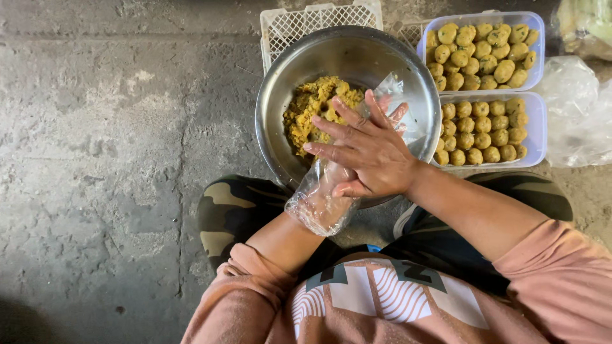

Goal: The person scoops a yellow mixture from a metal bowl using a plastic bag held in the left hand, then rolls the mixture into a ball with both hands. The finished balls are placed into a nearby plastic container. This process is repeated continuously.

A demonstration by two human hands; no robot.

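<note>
My right hand (368,151) is bare and lies flat, fingers spread, on top of my left hand (396,114). The left hand wears a clear plastic glove (317,202) and is mostly covered; only its fingertips and the glove cuff show. Both hands hover over the near right part of a steel bowl (274,95). The bowl holds a lump of yellow crumbly mixture (310,108) just left of my fingers. Whatever lies between my palms is hidden.
Right of the bowl stand two clear plastic tubs (539,60) (537,137), both filled with several yellow-brown balls (481,130). A white plastic crate (293,25) sits behind the bowl. Crumpled plastic bags (574,108) lie at the far right. The floor (115,140) is rough grey concrete.
</note>
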